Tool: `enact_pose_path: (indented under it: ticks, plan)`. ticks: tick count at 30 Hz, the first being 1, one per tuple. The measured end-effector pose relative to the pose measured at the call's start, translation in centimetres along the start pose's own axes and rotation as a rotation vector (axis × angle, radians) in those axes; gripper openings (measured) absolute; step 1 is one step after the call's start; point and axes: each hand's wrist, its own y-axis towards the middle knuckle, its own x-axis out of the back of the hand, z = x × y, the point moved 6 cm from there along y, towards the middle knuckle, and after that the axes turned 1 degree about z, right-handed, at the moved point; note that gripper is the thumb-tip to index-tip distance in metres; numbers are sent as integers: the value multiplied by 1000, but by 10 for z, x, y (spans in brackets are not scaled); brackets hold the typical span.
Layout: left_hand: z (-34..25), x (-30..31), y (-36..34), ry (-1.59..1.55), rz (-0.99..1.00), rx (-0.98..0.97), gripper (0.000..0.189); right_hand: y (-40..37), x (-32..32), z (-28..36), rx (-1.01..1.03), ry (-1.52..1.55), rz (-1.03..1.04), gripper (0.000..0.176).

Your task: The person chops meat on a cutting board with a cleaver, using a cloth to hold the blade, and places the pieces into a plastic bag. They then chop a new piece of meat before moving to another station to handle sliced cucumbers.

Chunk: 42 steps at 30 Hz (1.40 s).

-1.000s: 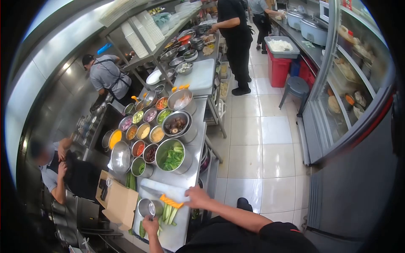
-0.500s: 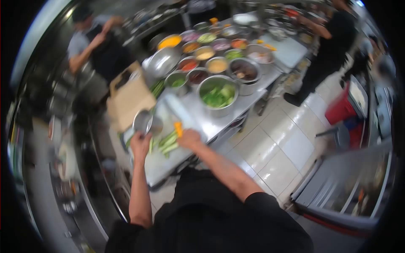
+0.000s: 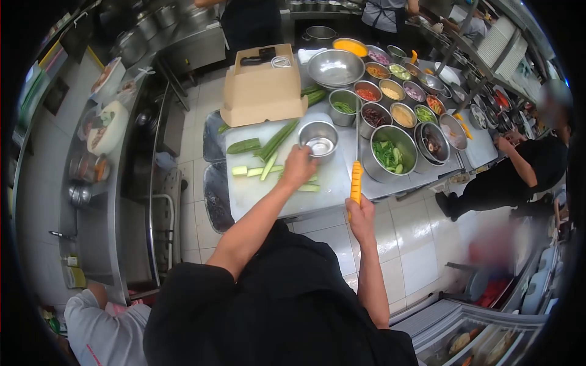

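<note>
My left hand (image 3: 299, 166) grips the near rim of a small steel bowl (image 3: 318, 139) over the white cutting board (image 3: 244, 201). In my right hand (image 3: 361, 216) is a knife with a yellow handle (image 3: 356, 177), held at the board's right side, its thin blade pointing away from me. Long green vegetable pieces (image 3: 278, 140) and a thick green piece (image 3: 243, 146) lie on the board's left part. Pale green cut strips (image 3: 256, 171) are beside and partly behind my left hand. A steel pot of chopped greens (image 3: 390, 155) stands right of the knife.
An open cardboard box (image 3: 265, 91) sits behind the board. A large steel bowl (image 3: 337, 67) and several containers of chopped food fill the table's back right. A co-worker in black (image 3: 519, 171) stands at the right; another person in grey (image 3: 107, 329) is at the lower left.
The view has turned and sharpened. My left hand has brought the small bowl to the board's back right. The knife, earlier over the cut strips, is now right of them with its blade pointing away.
</note>
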Motion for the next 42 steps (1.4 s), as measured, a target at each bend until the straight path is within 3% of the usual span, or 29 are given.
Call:
enact_pose_path:
  ticks: [4, 6, 8, 10, 11, 13, 14, 16, 18, 19, 20, 23, 24, 26, 29, 31, 34, 42]
  plan:
    - [-10, -1, -5, -5, 95, -3, 35, -10, -13, 17, 66, 28, -43, 19]
    - [-8, 28, -20, -198, -143, -68, 36, -13, -25, 22, 69, -3, -70, 19]
    - [-14, 48, -43, -628, 266, 487, 33, -13, -47, 22, 99, 1, -42, 20]
    - [-29, 63, -69, -795, 383, 496, 32, -12, -81, 31, 184, 80, -53, 26]
    - [-34, 63, -80, -962, 488, 509, 30, -12, -97, 33, 172, -52, -13, 29]
    - [-21, 68, -86, -873, 397, 425, 29, -13, -123, 33, 167, -184, 23, 31]
    - [-15, 76, -85, -788, 300, 351, 29, -14, -140, 32, 214, -211, 86, 35]
    - [-4, 104, -89, -848, 225, 409, 27, -5, -148, 41, 275, -238, 156, 38]
    - [29, 131, -101, -783, 186, 539, 26, -5, -166, 64, 566, -408, 651, 44]
    - [39, 146, -108, -692, 87, 527, 24, 5, -164, 58, 671, -353, 591, 47]
    - [48, 161, -116, -598, -11, 512, 23, 20, -156, 57, 771, -329, 372, 45]
    - [58, 196, -145, -502, -40, 623, 19, 81, -126, 54, 762, -819, 3, 45]
    - [63, 203, -156, -489, -55, 670, 19, 106, -124, 36, 646, -896, 60, 57]
    - [70, 211, -171, -468, -70, 724, 21, 124, -115, 25, 671, -879, -12, 51]
    - [79, 215, -185, -472, -91, 743, 22, 146, -111, -6, 449, -1028, 185, 39]
    - [84, 218, -191, -460, -98, 769, 22, 136, -98, 4, 600, -1105, 48, 29]
    - [92, 219, -188, -445, -110, 768, 23, 130, -79, 12, 555, -1105, 11, 26]
    - [113, 220, -150, -379, -29, 687, 24, 115, -57, 20, 472, -1049, -92, 39]
